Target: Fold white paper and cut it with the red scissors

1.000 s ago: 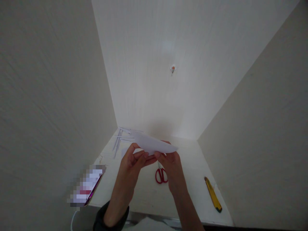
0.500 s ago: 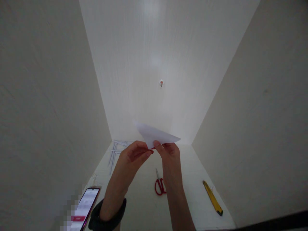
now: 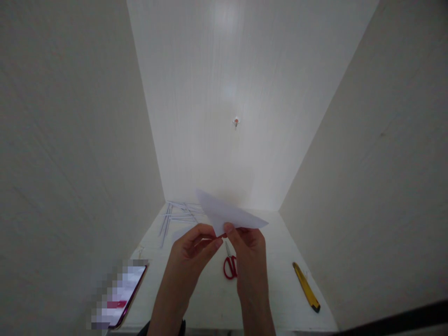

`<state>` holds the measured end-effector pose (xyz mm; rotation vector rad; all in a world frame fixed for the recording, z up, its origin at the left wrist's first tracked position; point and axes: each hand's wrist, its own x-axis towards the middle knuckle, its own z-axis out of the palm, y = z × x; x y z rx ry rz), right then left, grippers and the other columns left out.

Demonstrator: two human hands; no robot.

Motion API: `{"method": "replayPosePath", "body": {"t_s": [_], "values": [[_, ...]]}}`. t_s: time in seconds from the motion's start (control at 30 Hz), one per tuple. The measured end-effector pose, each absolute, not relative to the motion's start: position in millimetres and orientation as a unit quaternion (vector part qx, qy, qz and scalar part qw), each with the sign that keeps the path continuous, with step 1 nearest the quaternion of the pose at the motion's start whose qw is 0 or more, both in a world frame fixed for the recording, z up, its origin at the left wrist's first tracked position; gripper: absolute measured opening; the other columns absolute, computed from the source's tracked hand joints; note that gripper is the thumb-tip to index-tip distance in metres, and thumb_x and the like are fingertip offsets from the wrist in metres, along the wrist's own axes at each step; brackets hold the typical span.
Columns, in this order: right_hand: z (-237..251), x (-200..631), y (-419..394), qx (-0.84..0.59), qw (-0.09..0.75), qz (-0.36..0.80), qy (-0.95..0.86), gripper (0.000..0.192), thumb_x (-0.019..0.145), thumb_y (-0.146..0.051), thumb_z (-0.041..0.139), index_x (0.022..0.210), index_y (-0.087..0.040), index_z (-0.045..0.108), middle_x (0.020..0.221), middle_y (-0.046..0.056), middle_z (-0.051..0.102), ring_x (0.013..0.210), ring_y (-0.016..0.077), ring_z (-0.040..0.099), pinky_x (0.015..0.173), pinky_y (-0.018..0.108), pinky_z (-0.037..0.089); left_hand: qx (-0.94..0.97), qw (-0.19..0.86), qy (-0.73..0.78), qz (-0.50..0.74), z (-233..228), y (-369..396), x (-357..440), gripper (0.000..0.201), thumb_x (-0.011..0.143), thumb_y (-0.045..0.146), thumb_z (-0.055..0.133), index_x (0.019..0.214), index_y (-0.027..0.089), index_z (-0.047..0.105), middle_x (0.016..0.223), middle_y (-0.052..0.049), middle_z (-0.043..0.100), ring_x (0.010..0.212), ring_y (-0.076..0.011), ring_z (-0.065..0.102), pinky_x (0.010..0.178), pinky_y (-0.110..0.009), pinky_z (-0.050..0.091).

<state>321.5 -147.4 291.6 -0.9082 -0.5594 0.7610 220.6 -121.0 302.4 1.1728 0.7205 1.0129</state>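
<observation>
A white sheet of paper (image 3: pixel 231 212), shaped to a point at its right end, is held up in front of me. My right hand (image 3: pixel 248 245) is closed on its lower edge, thumb on the near face and fingers behind. My left hand (image 3: pixel 198 247) pinches at the paper's lower left corner, its thumb and fingertips close together. Something small and red shows by the fingertips, possibly nails. Below the paper, scissors (image 3: pixel 230 266) with red handles lie on the white table, partly hidden by my right hand.
Thin white paper strips or sticks (image 3: pixel 178 212) lie at the table's back left. A phone (image 3: pixel 126 294) with a lit screen rests at the left edge. On the right lies a yellow box cutter (image 3: pixel 306 287). Walls rise at the back and both sides, with a small hook (image 3: pixel 236 122) on the back wall.
Both hands and the paper have moved lower in view, nearer the table. The view has shifted slightly. The grip on the paper looks the same.
</observation>
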Motion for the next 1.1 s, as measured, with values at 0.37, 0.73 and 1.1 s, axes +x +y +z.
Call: {"method": "replayPosePath", "body": {"t_s": [0.37, 0.73, 1.1], "values": [[295, 320, -152, -0.449, 0.792, 0.329, -0.252, 0.019, 0.068, -0.029, 0.077, 0.081, -0.017, 0.070, 0.076, 0.004, 0.075, 0.071, 0.0198, 0.069, 0.067, 0.031, 0.057, 0.504, 0.654, 0.331, 0.457, 306, -124, 225, 0.009, 0.067, 0.023, 0.074, 0.067, 0.019, 0.066, 0.068, 0.002, 0.068, 0.072, -0.0141, 0.063, 0.070, -0.021, 0.051], [299, 324, -155, -0.447, 0.782, 0.346, -0.263, 0.015, 0.069, -0.026, 0.077, 0.081, -0.019, 0.073, 0.078, 0.002, 0.075, 0.073, 0.0168, 0.068, 0.070, 0.028, 0.054, 0.519, 0.633, 0.323, 0.475, 302, -122, 229, 0.009, 0.068, 0.020, 0.072, 0.066, 0.018, 0.063, 0.065, 0.003, 0.065, 0.067, -0.0109, 0.059, 0.065, -0.019, 0.048], [286, 345, -161, -0.462, 0.771, 0.342, -0.273, 0.014, 0.070, -0.023, 0.075, 0.083, -0.018, 0.071, 0.077, 0.001, 0.074, 0.071, 0.0159, 0.066, 0.067, 0.027, 0.053, 0.527, 0.659, 0.304, 0.443, 292, -128, 244, 0.009, 0.071, 0.019, 0.071, 0.067, 0.017, 0.062, 0.066, 0.004, 0.063, 0.068, -0.0090, 0.057, 0.066, -0.018, 0.045]]}}
